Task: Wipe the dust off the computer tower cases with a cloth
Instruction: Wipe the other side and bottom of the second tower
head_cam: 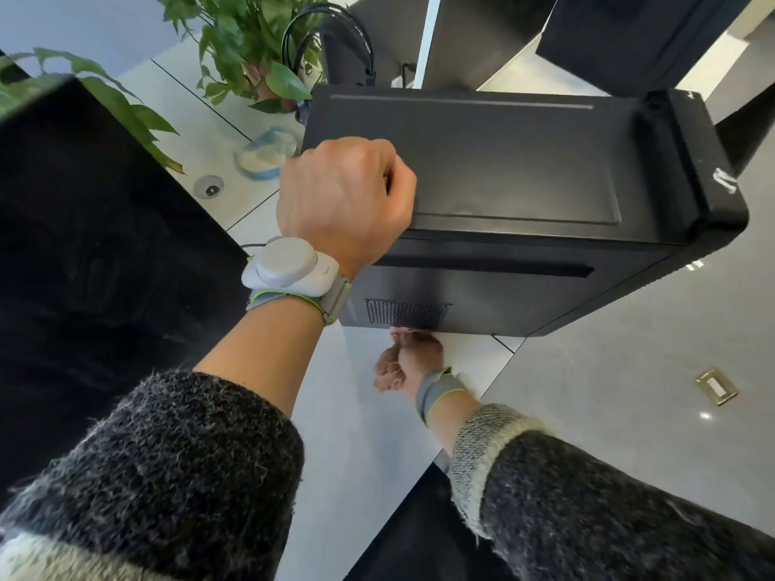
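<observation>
- Sleeves: the left sleeve (167,454) and the right sleeve (608,496), both dark fuzzy knit, sit closest to the viewer. Both are pushed back from the forearms.
- Left hand (344,199): positioned at the near top corner of the computer tower (524,169). The fingers curl over the edge of the top panel and grip it. A white wrist device (289,264) is strapped just behind the hand.
- Right hand (409,362): positioned low, at the bottom edge of the tower's side panel, directly below the vent grille (407,313). The hand is blurred. The fingers look bent, but whether they hold anything cannot be told. A grey wristband (440,392) circles the wrist.
- Computer tower: black, standing on the pale tiled floor (608,350), its top panel facing up and its vented side panel facing the person.
- Left of the tower: a large black panel (84,245) fills the view; what it belongs to is unclear.
- Behind the tower: a leafy green plant (247,48) and a loop of black cables (327,31).
- Floor fittings: a brass socket plate (717,385) to the right and a round grommet (208,187) near the plant.
</observation>
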`<state>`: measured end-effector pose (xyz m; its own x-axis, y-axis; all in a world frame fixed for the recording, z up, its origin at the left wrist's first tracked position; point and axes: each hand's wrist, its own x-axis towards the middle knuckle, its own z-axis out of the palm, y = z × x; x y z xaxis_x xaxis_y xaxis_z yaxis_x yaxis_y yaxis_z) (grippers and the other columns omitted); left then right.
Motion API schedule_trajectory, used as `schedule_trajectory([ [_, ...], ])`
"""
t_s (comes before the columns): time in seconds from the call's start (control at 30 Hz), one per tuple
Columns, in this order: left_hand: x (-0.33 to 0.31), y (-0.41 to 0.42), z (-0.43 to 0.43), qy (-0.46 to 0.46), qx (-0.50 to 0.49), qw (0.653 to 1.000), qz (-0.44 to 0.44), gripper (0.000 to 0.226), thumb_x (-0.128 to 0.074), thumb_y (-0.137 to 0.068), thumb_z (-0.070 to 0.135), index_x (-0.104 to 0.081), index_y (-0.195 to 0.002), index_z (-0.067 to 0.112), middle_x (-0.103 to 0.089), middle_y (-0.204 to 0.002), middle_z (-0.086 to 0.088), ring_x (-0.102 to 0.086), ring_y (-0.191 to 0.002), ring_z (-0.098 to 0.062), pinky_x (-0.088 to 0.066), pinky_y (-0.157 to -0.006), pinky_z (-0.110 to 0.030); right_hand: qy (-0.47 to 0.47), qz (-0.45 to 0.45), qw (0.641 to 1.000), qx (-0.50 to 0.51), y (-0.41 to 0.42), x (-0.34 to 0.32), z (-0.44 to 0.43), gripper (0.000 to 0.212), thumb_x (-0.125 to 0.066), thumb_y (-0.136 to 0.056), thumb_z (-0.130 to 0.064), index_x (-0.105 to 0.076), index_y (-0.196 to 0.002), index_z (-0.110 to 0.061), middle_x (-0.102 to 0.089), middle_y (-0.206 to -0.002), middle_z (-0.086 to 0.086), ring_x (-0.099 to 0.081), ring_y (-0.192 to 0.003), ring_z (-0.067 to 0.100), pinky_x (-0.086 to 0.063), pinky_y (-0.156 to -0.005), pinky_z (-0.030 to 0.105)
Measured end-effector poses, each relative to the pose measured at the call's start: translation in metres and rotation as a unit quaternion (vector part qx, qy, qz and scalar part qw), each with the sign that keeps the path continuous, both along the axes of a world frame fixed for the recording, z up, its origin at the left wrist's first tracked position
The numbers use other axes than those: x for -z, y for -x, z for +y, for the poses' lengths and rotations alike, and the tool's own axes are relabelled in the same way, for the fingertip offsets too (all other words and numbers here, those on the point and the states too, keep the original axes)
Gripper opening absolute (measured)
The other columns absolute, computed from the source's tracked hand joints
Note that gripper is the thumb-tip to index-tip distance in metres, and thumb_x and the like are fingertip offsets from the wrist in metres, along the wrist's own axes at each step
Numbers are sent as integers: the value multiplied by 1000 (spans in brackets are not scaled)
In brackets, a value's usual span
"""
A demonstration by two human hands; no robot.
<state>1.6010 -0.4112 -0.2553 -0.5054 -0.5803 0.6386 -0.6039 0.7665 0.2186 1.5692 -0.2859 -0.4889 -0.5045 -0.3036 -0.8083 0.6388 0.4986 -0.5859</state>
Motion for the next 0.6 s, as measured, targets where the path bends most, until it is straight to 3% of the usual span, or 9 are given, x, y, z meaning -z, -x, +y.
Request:
schedule_trajectory([
  [0.07,0,-2,-1,1,1,1000,-3,38,-57,-85,22,-33,-56,14,-27,-50,3,-32,-43,-28,-31,-42,-29,11,-15,999,-44,-23,-4,-23,40,-40,-115,-19,-65,-85,-11,-61,-48,12,-46,-28,17,-26,-33,13],
  [0.13,-1,-3,1,2,-3,1000,-10,38,-57,-85,22,-34,-56,14,-26,-50,3,-30,-44,-26,-28,-44,-28,25,-27,996,-77,-34,2,-41,39,-40,-114,-17,-70,-91,-9,-68,-56,4,-47,-28,8,-26,-29,15],
  [0.2,-3,-1,2,-3,1,1000,-19,37,-56,-86,23,-36,-57,13,-29,-50,3,-33,-44,-26,-33,-43,-31,29,-46,993,-104,-40,8,-49,36,-43,-114,-19,-74,-100,-7,-74,-74,9,-54,-36,9,-34,-33,20],
  [0.33,-7,2,6,-16,-4,1000,-16,37,-55,-88,24,-40,-57,11,-32,-51,1,-39,-45,-28,-42,-41,-38,55,-63,995,-58,-25,6,-28,34,-55,-108,-26,-74,-86,-9,-72,-78,34,-54,-43,26,-41,-48,30],
  [0.47,-8,-2,7,-24,-2,1000,-16,37,-55,-89,24,-42,-57,11,-32,-51,1,-39,-45,-30,-41,-42,-37,75,-55,995,-25,3,-3,7,34,-56,-109,-24,-69,-85,-5,-65,-66,30,-54,-42,27,-45,-41,27],
  [0.6,-9,-3,7,-23,-6,999,-23,39,-54,-90,25,-39,-57,12,-28,-51,2,-35,-47,-29,-37,-44,-34,71,-31,997,21,40,-9,43,34,-54,-110,-23,-68,-86,-4,-63,-61,29,-49,-40,24,-41,-48,27],
])
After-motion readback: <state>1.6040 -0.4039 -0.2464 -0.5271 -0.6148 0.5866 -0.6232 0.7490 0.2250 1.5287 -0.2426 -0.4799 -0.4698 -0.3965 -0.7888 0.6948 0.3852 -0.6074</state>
